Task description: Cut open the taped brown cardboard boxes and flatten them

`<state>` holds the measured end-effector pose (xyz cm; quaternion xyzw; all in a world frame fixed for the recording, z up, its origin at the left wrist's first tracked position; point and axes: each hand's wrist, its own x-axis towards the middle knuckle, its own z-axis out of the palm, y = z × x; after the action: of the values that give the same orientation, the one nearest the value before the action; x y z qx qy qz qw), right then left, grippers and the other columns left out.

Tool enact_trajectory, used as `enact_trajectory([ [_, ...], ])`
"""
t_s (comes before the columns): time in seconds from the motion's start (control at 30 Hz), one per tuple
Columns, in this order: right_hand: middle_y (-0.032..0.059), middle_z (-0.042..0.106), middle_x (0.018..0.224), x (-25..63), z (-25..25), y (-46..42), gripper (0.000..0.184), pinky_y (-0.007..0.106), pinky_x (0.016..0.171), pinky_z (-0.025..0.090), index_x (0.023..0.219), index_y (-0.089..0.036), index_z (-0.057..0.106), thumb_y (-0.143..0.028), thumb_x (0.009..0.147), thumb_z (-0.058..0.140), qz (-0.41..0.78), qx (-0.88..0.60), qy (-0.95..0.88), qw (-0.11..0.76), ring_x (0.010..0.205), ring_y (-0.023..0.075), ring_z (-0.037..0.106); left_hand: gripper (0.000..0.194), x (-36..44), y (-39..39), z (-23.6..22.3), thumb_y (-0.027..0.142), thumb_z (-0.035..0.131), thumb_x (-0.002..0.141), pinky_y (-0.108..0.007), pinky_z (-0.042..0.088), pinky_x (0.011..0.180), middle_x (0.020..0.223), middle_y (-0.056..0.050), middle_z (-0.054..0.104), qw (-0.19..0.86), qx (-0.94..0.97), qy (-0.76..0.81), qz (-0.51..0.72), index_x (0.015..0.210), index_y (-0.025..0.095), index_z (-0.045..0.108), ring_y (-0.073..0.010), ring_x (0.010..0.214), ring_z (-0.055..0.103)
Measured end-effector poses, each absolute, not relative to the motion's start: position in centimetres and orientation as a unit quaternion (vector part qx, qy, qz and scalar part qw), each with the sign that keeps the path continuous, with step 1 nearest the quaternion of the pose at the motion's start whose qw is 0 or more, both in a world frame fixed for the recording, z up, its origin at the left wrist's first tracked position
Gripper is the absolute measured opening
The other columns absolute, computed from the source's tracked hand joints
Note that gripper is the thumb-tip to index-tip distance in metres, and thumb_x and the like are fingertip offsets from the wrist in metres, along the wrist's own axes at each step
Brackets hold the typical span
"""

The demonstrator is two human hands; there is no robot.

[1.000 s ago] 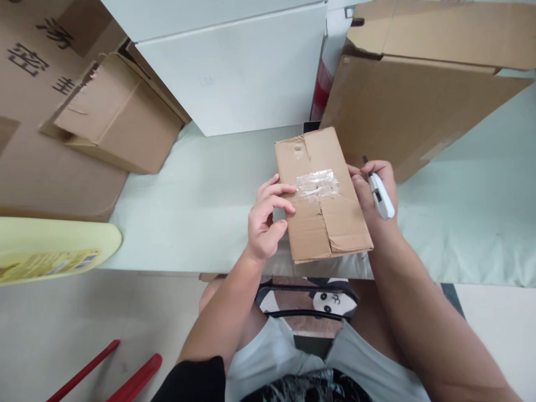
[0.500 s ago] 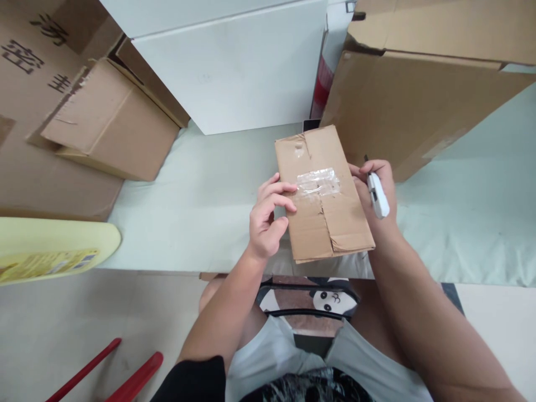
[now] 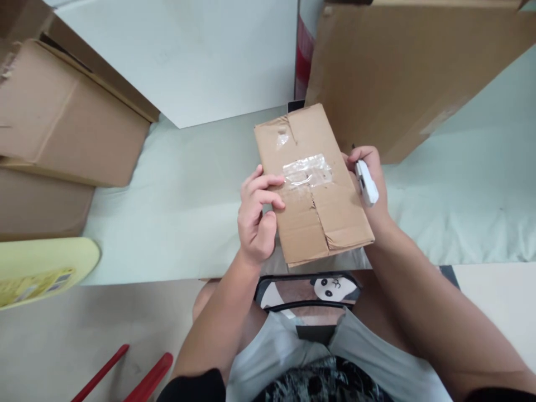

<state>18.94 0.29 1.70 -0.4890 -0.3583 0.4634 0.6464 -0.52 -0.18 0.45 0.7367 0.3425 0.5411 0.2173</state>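
A small cardboard box (image 3: 301, 215) is held tilted over the front of the table, with clear tape (image 3: 307, 171) across the seam of its upper face. My left hand (image 3: 257, 218) grips the box's left edge, two fingers bent over the top face. On the other side, my right hand (image 3: 374, 173) is closed around a white utility knife (image 3: 367, 183), its dark tip pointing away from me. The right fingers also reach behind the box's right edge, where they are partly hidden.
The table has a pale green cloth (image 3: 201, 190). A white panel (image 3: 201, 61) and a large carton (image 3: 402, 78) stand behind the box. More cartons (image 3: 84, 117) are at the left, beside a yellow container (image 3: 46, 268). Red legs (image 3: 146, 379) show on the floor at lower left.
My view has shifted, so most things sit farther left or higher in the picture. The box appears slightly more turned; both hands keep the same hold on the box and the utility knife.
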Motion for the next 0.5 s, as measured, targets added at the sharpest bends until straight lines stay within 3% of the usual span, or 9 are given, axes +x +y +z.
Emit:
enact_trajectory([
  [0.13, -0.0045, 0.055, 0.077, 19.2, 1.9, 0.4, 0.044, 0.031, 0.062, 0.050, 0.087, -0.030, 0.041, -0.040, 0.074, 0.083, 0.474, -0.497, -0.348, 0.638, 0.068, 0.0141, 0.057, 0.019, -0.3, -0.1, 0.5, 0.030, 0.042, 0.102, -0.054, 0.041, 0.125, 0.118, -0.002, 0.070, 0.235, 0.729, 0.339, 0.546, 0.091, 0.026, 0.057, -0.0226, 0.121, 0.064],
  [0.3, -0.0019, 0.066, 0.092, 19.5, 1.8, 0.3, 0.047, 0.032, 0.064, 0.052, 0.089, -0.030, 0.038, -0.042, 0.076, 0.082, 0.490, -0.498, -0.369, 0.612, 0.074, 0.0160, 0.063, 0.021, -0.4, 0.2, 0.8, 0.033, 0.041, 0.102, -0.056, 0.041, 0.124, 0.116, -0.002, 0.070, 0.231, 0.733, 0.348, 0.536, 0.089, 0.026, 0.056, -0.0228, 0.119, 0.064],
  [0.4, -0.0009, 0.069, 0.106, 19.7, 1.2, 0.1, 0.043, 0.034, 0.074, 0.056, 0.093, -0.031, 0.038, -0.043, 0.082, 0.078, 0.491, -0.482, -0.408, 0.600, 0.088, 0.0173, 0.069, 0.026, -1.2, 0.7, 0.9, 0.050, 0.045, 0.101, -0.056, 0.042, 0.123, 0.115, -0.003, 0.068, 0.191, 0.761, 0.328, 0.526, 0.096, 0.028, 0.058, -0.0239, 0.114, 0.064],
  [0.5, 0.0018, 0.070, 0.122, 19.7, 0.3, 0.0, 0.039, 0.039, 0.094, 0.056, 0.097, -0.031, 0.037, -0.046, 0.088, 0.072, 0.469, -0.484, -0.463, 0.576, 0.117, 0.0207, 0.070, 0.038, -2.5, 1.3, 0.9, 0.060, 0.051, 0.096, -0.056, 0.042, 0.124, 0.114, -0.005, 0.066, 0.168, 0.785, 0.331, 0.495, 0.115, 0.030, 0.064, -0.0254, 0.114, 0.063],
])
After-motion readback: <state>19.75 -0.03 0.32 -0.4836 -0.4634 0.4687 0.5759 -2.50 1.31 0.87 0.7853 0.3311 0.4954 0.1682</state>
